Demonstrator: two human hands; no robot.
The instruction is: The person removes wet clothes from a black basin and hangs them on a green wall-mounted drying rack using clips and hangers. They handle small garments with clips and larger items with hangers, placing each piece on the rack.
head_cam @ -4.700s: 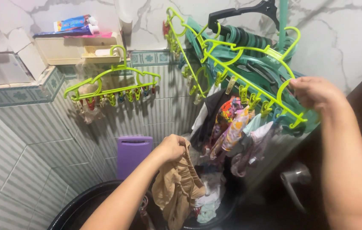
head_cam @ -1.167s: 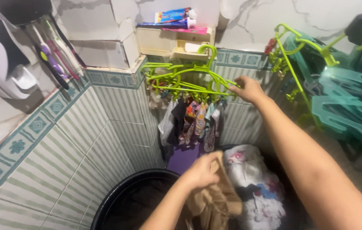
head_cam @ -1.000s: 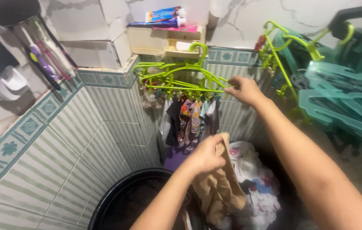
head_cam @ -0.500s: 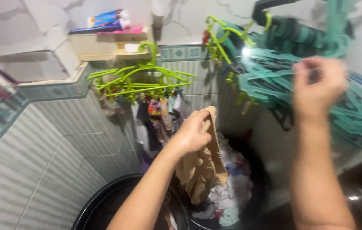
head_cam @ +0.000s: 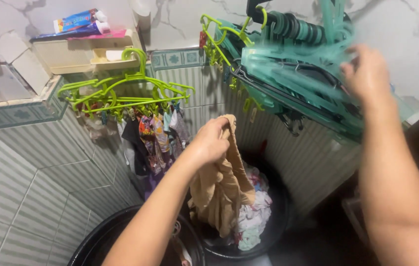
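head cam | looks down, forward | close over tiled corner (head_cam: 47, 162)

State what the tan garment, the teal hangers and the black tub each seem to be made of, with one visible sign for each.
Tan garment: soft thin fabric, matte; it drapes and folds from the left hand. Teal hangers: probably moulded plastic, smooth, slightly glossy, uniform colour. Black tub: likely plastic, with a smooth rounded rim and dull sheen.

Left hand (head_cam: 213, 143) grips a tan fabric garment (head_cam: 222, 187) above a black round tub (head_cam: 273, 216); right hand (head_cam: 367, 74) touches teal plastic hangers (head_cam: 288, 79).
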